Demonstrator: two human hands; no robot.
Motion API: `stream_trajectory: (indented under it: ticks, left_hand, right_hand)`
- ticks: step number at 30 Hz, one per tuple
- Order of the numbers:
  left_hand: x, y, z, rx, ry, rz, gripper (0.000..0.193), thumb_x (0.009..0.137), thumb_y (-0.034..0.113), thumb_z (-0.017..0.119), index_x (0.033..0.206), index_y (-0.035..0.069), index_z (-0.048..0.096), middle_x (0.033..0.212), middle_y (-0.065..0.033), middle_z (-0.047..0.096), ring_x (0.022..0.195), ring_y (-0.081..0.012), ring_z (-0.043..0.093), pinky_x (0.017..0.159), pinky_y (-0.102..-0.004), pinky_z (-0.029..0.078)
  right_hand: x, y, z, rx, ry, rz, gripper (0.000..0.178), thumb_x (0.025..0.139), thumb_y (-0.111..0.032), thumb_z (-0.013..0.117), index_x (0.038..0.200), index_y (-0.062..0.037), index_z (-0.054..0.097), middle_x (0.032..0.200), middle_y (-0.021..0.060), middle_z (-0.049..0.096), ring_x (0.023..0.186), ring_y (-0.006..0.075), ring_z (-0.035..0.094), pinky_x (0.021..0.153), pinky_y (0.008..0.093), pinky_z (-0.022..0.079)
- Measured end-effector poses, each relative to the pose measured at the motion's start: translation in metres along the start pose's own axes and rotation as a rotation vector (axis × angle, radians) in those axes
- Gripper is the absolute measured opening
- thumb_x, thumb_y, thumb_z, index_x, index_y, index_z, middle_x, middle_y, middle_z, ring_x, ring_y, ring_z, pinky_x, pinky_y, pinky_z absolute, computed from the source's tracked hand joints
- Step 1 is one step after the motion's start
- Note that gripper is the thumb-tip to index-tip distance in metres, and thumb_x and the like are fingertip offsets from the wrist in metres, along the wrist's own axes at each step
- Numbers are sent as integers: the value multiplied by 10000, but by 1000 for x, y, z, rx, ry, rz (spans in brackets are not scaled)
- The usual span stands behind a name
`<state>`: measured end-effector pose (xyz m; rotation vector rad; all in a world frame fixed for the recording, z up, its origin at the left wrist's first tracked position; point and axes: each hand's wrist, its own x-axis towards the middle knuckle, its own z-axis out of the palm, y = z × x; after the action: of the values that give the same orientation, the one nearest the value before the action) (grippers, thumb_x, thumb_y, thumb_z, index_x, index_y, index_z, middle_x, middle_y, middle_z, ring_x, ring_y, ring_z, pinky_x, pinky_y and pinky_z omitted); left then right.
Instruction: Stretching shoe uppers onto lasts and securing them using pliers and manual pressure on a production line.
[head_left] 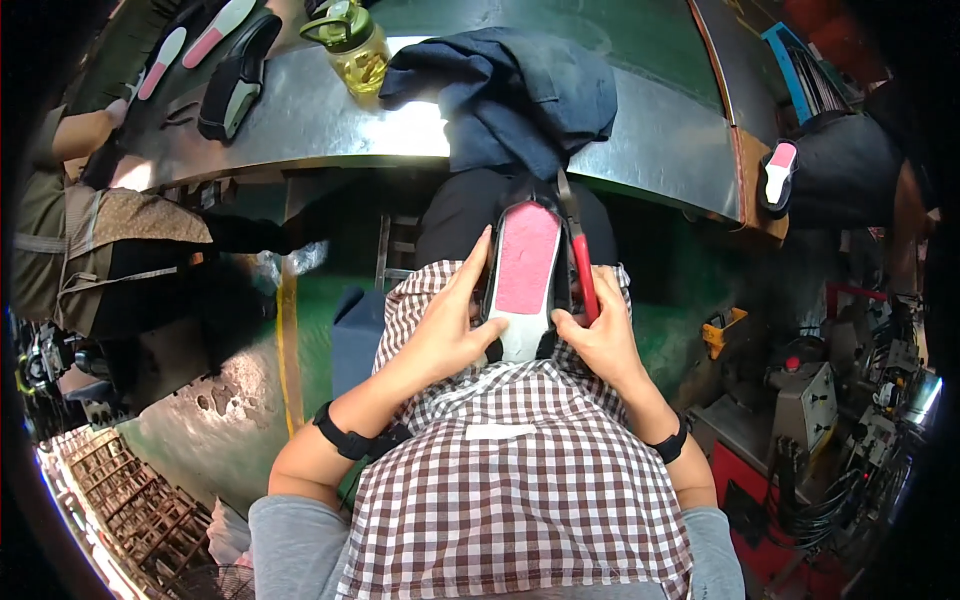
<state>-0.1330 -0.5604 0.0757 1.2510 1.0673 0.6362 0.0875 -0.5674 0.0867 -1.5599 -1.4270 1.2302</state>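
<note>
Sole side up, a black shoe upper (527, 258) with a pink-and-white insole board rests over my lap, its pink end pointing away from me. Along its left side lies my left hand (450, 325), with the fingers stretched forward and the thumb pressing near the white end. My right hand (604, 340) is closed around red-handled pliers (583, 270), while its thumb touches the shoe's right edge. The metal jaws of the pliers reach past the shoe's far right side. A checked apron (520, 480) covers my lap beneath the shoe.
Beyond my knees runs a metal-topped workbench (310, 135), carrying a crumpled navy cloth (500, 90), a green-lidded bottle (355, 55) and a black shoe (238, 80). A co-worker's arm (90, 135) is at left. Another pink-and-white-soled shoe (778, 178) and machinery (805, 405) stand at right.
</note>
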Motion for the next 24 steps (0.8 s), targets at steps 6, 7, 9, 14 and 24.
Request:
stream_trajectory:
  ticks: [6,7,9,14,24]
  left_hand:
    - [3,-6,-10,-96,-118,33,935,837,-67,565,1598,137,62,1627,-194,175,1459,-344,305,1101,-436,391]
    - [6,-5,-13,-95,-118,36,935,837,-67,565,1598,137,62,1627,-194,175,1459,-344,305,1101,-436,391]
    - [13,12,-19,-43,-71,87,897,863,-23,591,1594,118,92,1606,-206,227,1456,-333,312,1103,-438,388]
    - [63,42,-39,288,110,412,751,850,133,717,1516,101,371,1536,-135,394,1390,-262,417,1112,-449,371]
    - [110,40,-37,358,126,617,161,891,73,654,1023,-18,671,1048,-122,692,974,-214,674,858,-328,518]
  right_hand:
    - [5,-5,-23,-23,-154,-5,625,782,-14,704,1377,13,514,1027,35,468,944,140,565,772,243,499]
    - [4,-2,-25,131,-169,34,632,817,-1,687,1419,1,496,1049,34,484,952,135,596,791,260,515]
    - [-2,4,-34,188,-171,25,566,891,-57,662,1427,5,491,1097,48,551,991,148,627,816,276,525]
    - [-13,-10,-51,506,-326,71,513,990,-245,587,1416,20,483,1350,204,562,1185,262,607,880,327,544]
    - [-24,-22,-62,706,-571,232,632,998,-291,583,1478,49,350,1441,260,452,1283,377,530,947,454,555]
